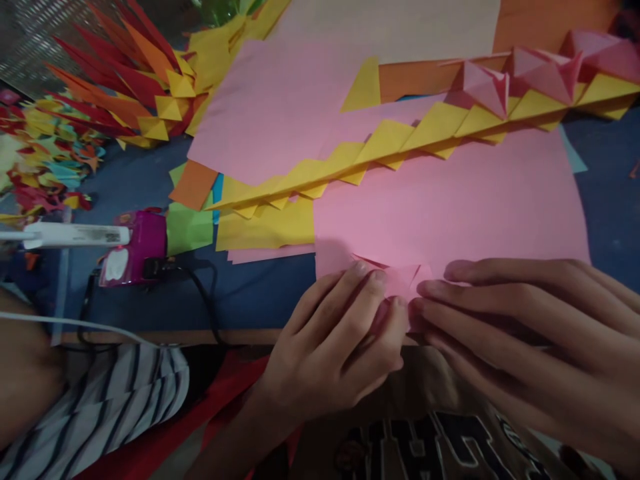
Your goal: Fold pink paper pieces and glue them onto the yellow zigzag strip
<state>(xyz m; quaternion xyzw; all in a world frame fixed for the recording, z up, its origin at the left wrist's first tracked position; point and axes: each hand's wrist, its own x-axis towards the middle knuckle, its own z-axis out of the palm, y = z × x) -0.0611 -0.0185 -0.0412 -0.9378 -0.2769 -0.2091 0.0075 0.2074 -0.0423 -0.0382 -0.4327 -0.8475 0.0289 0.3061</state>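
Observation:
A small piece of folded pink paper (403, 279) lies at the table's front edge, above a large pink sheet (465, 207). My left hand (345, 333) is closed on its left side, fingertips pressing on the folds. At the paper's right corner, the fingertips of my right hand (525, 320) close in on it, with the other fingers stretched out. My palms and fingers hide its lower part. Beyond both hands, a long strip of yellow folded paper pieces (390, 143) runs diagonally, with several pink folded pieces (545, 70) at its far right end.
A purple power adapter (145, 247) with a white plug (80, 235) and black cable (200, 293) stands at left. Behind it are a red, orange and yellow folded-paper model (145, 87) and a pile of small coloured folded pieces (55, 153). Another person's striped sleeve (105, 407) shows lower left.

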